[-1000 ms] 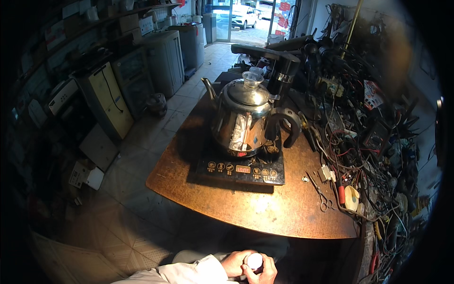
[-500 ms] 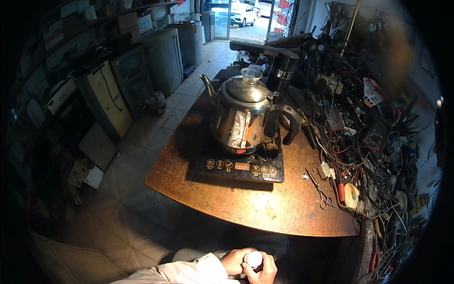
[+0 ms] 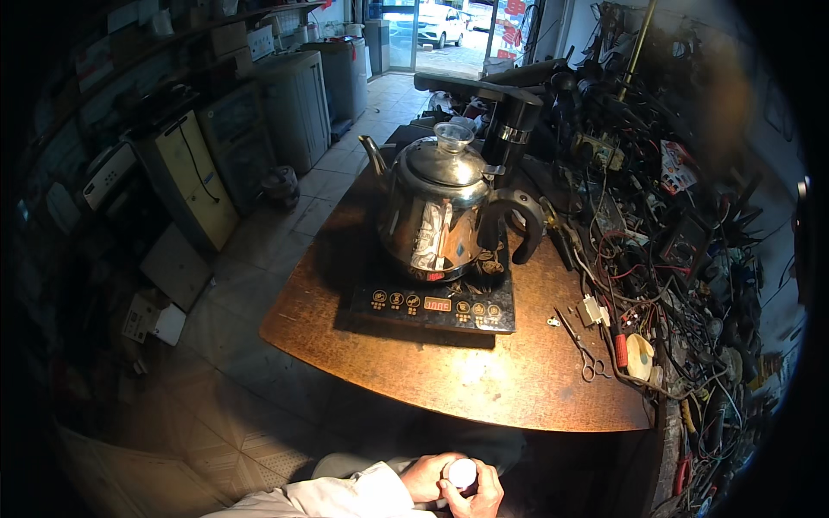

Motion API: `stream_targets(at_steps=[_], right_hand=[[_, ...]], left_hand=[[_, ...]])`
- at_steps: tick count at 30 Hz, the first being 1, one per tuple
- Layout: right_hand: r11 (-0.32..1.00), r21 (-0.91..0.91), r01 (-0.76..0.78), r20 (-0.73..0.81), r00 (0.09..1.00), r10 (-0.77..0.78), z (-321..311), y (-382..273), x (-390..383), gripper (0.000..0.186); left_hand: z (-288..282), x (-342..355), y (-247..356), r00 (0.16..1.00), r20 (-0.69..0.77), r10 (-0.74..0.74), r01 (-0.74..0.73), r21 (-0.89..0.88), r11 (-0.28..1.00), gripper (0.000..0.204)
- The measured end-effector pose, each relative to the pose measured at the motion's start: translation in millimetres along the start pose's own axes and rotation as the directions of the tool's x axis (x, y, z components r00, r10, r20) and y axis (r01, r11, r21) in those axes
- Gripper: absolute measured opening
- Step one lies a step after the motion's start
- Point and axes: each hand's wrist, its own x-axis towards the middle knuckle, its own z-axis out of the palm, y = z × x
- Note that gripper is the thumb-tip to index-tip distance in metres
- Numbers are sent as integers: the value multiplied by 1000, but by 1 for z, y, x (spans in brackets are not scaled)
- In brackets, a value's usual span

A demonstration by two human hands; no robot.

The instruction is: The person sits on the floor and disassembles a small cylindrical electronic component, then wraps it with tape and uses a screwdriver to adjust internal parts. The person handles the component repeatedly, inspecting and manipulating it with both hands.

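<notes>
Low at the bottom, my left hand [image 3: 427, 477] and my right hand [image 3: 477, 495] are both closed round a small round object with a white top [image 3: 462, 473], held below the table's front edge. Beyond them on the wooden table [image 3: 380, 363], a steel kettle [image 3: 440, 216] with a black handle and glass-knobbed lid sits on a black induction cooktop [image 3: 397, 315] with glowing buttons and red display. A tall black cylinder [image 3: 521, 112] with a horizontal arm stands behind the kettle. Scissors [image 3: 587, 354] lie right of the cooktop.
A dense heap of cables, tools and parts [image 3: 665, 224] fills the right side, with a red-handled tool [image 3: 620, 350] among them. Old appliances [image 3: 306, 112] and shelves line the left wall beside a tiled floor [image 3: 324, 186]. A glass doorway [image 3: 449, 34] shows a white car outside.
The table and kettle appear slightly farther left and higher in the picture. Both my hands stay round the white-topped object, with little visible movement.
</notes>
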Motion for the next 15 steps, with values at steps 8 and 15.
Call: stream_targets(at_steps=[8, 15], right_hand=[[1000, 4, 21, -8, 1000, -21, 2, 8, -1, 23], [998, -12, 59, -13, 998, -60, 3, 17, -1, 19]], left_hand=[[-2, -1, -1, 998, 21, -54, 56, -102, 993, 41], [-2, -2, 1, 999, 13, -37, 38, -68, 997, 41]])
